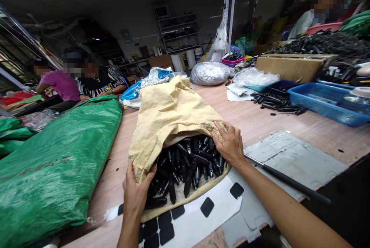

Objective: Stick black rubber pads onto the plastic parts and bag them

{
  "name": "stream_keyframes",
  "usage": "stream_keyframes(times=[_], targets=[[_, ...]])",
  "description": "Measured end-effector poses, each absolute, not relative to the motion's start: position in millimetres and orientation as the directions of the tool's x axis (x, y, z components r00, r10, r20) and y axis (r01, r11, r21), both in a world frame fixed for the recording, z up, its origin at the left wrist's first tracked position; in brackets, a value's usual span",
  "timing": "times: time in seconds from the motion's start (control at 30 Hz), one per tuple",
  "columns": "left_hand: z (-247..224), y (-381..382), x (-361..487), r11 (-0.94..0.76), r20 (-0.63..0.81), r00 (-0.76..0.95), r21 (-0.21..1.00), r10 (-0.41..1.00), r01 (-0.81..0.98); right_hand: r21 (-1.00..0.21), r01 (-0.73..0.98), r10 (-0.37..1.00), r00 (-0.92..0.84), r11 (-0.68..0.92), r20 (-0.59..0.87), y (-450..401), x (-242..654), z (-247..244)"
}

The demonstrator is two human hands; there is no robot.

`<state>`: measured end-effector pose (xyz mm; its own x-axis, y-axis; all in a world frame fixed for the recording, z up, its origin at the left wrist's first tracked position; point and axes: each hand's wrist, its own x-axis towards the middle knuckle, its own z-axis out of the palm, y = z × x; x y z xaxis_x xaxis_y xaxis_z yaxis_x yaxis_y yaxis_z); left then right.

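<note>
Left hand (135, 191) at the left edge of the mouth of a pale yellow woven sack (173, 105); thumb and fingers apart, with a fold of the rim pinched between them. Right hand (229, 144) at the right edge of the mouth, fingers bent over the upper rim, thumb side near the opening; cloth looks gripped, exact thumb contact hard to tell.

Sack lies flat on a pinkish wooden tabletop (205, 93), in front of the person. Long axis runs from the person toward the back of the table; mouth points at the person, far end is crumpled. Upper layer is lifted, lower rim rests over a white sheet (190, 221) with black rounded squares (207, 207).

Inside the mouth: a heap of slim black tubular parts (199, 159), mixed directions, several near the front with long axes pointing roughly toward the person. Neither hand touches them visibly.

Right of the sack: a black-handled metal rod (289, 180), slanting down to the right over a grey flat sheet (300, 155). Left: a bulky green woven sack (60, 163), well apart from the left hand.
</note>
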<state>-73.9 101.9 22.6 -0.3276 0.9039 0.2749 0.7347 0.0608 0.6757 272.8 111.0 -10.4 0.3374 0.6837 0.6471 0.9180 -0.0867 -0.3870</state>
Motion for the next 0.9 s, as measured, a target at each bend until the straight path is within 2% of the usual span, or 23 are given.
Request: stream_keyframes(times=[0.07, 0.17, 0.3, 0.4, 0.67, 0.9], targets=[[13.2, 107.1, -69.4, 0.116, 0.179, -0.351, 0.728, 0.919, 0.675, -0.387, 0.918, 0.683, 0.338, -0.087, 0.647, 110.8, 272.5, -9.9], [13.4, 114.7, -61.6, 0.208, 0.121, -0.424, 0.732, 0.897, 0.649, -0.388, 0.917, 0.678, 0.343, -0.092, 0.650, 112.2, 272.5, -9.5], [12.6, 128.5, -52.2, 0.079, 0.187, -0.374, 0.801, 0.908, 0.594, -0.395, 0.911, 0.686, 0.362, -0.118, 0.631, 119.4, 274.7, -9.5], [9.5, 139.4, -41.2, -0.004, 0.258, -0.349, 0.809, 0.901, 0.588, -0.398, 0.907, 0.694, 0.373, -0.135, 0.616, 129.6, 279.8, -10.8], [14.5, 151.7, -15.6, 0.134, 0.198, -0.466, 0.799, 0.862, 0.587, -0.433, 0.897, 0.687, 0.372, -0.092, 0.624, 157.0, 294.3, -16.1], [5.1, 155.0, -20.7, 0.036, 0.273, -0.446, 0.820, 0.852, 0.571, -0.446, 0.894, 0.665, 0.358, -0.041, 0.655, 163.1, 300.2, -22.7]])
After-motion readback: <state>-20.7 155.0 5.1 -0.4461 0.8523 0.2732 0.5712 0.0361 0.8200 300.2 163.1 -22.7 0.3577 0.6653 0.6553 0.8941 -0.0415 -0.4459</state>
